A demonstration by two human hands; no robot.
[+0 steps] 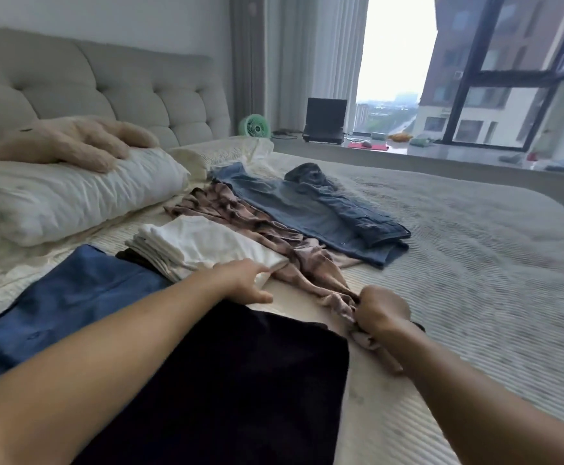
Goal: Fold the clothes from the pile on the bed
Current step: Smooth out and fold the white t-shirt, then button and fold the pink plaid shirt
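This is a bedroom in a high-rise flat. A wide bed (475, 236) with a tufted grey headboard (123, 85), a white pillow (72, 199) and a plush toy (72, 142) fills the room. Long curtains (307, 55) hang beside a big window (508, 78) facing a tall building, and a small green fan (255, 126) and a laptop (325, 119) sit on the sill.

- We see a bedroom w/ a wide bed (458, 229) under a ribbed grey cover, our landmark.
- At its head: tufted grey headboard (106, 85) against a pale wall.
- On the bed near the headboard: white pillow (72, 199) w/ a beige plush toy (72, 142) on top.
- Beyond the bed's far side: low window ledge (441, 156), big dark-framed window (508, 72), pale curtains (307, 55).
- On the ledge: green fan (254, 126), open laptop (325, 120).
- Soft overcast daylight; brick bldg outside.
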